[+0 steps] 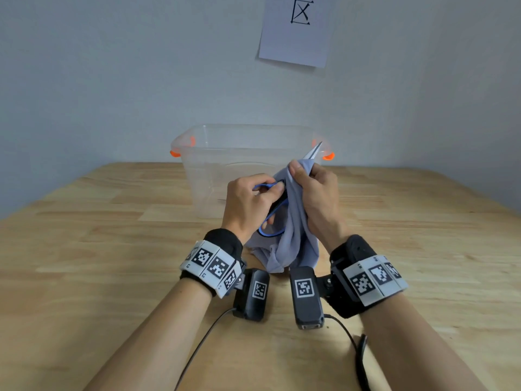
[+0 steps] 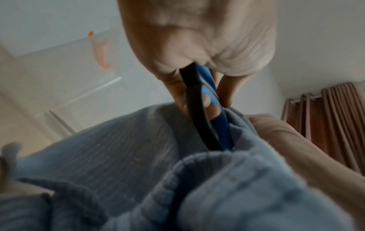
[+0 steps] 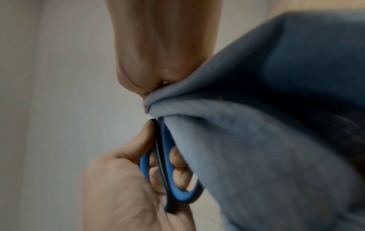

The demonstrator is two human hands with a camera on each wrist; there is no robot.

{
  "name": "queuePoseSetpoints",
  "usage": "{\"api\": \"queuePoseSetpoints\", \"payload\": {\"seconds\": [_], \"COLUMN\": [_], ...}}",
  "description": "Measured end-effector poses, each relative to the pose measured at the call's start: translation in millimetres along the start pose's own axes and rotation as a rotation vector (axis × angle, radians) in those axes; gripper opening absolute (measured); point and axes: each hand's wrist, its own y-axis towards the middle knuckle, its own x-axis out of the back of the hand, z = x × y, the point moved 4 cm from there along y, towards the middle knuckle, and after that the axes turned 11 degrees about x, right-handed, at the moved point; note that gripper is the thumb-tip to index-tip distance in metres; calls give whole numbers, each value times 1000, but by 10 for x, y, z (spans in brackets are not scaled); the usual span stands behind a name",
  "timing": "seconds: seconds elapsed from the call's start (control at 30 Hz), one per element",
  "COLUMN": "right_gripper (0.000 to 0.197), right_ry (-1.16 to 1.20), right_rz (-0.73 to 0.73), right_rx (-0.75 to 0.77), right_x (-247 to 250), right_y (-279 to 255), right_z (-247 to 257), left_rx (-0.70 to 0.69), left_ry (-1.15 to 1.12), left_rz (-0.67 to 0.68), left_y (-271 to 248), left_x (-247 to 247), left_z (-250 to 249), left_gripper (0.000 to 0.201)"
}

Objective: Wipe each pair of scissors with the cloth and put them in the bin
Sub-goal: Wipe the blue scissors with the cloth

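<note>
Curtained home room, wooden table (image 1: pixel 112 249)

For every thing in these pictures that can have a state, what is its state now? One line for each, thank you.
scissors: blades closed, wrapped in the cloth, only the tip shows
cloth: bunched around the blades, hanging down
bin: open, no lid, nothing visible inside
left hand: grips the scissors' handles
right hand: pinches the cloth on the blades

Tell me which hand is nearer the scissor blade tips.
Right. The right hand pinches the cloth around the blades just below the blade tips; the left hand grips the blue handles, farther down the scissors.
</note>
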Motion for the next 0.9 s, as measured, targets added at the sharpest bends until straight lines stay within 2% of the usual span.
{"api": "queuePoseSetpoints", "payload": {"seconds": [0.13,0.27,0.4,0.67,0.9], "right_gripper": [14,15,20,23,17], "right_ry": [51,164,314,399,329], "right_rz": [100,180,170,139,109], "right_rx": [-47,-88,-174,-222,-189], "right_x": [55,76,72,103,102], "right_y": [10,-35,-58,-55,-39], "right_z": [17,8,-44,-109,-100], "left_rx": [86,128,150,137,141], "left_ry": [-58,-91,-166,-151,-130], "left_rz": [36,28,-14,-32,-18], "left_y": [16,44,73,82,69], "left_x": [8,26,64,100,76], "left_z": [70,99,89,56,76], "left_gripper": [23,22,24,29,23]}}
